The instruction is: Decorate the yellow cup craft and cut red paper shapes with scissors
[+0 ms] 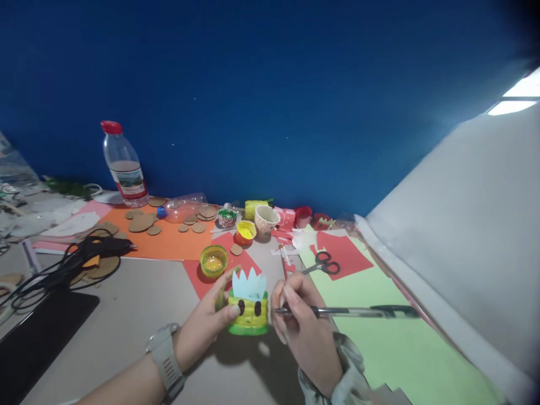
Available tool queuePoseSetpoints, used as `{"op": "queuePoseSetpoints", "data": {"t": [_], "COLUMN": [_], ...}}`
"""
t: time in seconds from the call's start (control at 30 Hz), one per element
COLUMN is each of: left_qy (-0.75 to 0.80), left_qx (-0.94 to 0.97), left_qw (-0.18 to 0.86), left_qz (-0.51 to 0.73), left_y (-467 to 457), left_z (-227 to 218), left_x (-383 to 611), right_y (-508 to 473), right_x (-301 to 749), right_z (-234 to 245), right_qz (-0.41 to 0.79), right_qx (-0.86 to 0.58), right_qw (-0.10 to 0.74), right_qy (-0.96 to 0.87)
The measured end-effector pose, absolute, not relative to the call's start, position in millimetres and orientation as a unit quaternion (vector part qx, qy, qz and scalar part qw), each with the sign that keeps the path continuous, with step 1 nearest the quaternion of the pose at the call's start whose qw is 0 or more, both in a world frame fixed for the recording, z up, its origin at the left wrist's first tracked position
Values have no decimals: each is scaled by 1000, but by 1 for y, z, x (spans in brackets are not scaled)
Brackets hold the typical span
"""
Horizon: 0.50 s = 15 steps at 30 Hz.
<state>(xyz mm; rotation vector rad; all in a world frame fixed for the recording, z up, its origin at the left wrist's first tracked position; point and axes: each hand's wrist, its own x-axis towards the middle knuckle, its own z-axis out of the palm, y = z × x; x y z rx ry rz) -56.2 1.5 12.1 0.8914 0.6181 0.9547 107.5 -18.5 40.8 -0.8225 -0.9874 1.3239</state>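
Note:
My left hand, with a watch at the wrist, is wrapped round the side of a small yellow painted cup with green rims. Two dark oval eyes mark the cup's front, and a light blue zigzag paper crown stands up from its top. Just to the right, my right hand grips a pen between thumb and fingers. The pen lies nearly level, its tip close to the cup and its dark cap end pointing right. A green-and-yellow paint cup stands beyond my left hand.
Black scissors lie on red paper over a green sheet. Cardboard discs and a clear bottle lie on orange paper. An upright bottle, a black cable, a dark phone-like slab and several paper cups surround the work.

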Motion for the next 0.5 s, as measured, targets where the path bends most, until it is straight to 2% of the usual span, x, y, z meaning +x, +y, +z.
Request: {"op": "queuePoseSetpoints", "data": {"t": [0.27, 0.5], "left_qy": [374, 438], "left_qx": [442, 435], "left_qw": [708, 690], "left_qz": [405, 377], "left_y": [0, -1], "left_z": [11, 9], "left_x": [-55, -56], "right_y": [-4, -1], "right_x": [111, 114], "right_z": [18, 21], "right_qz": [558, 553], "right_qx": [-349, -353], "right_qw": [635, 637], "right_qy": [-404, -405]}}
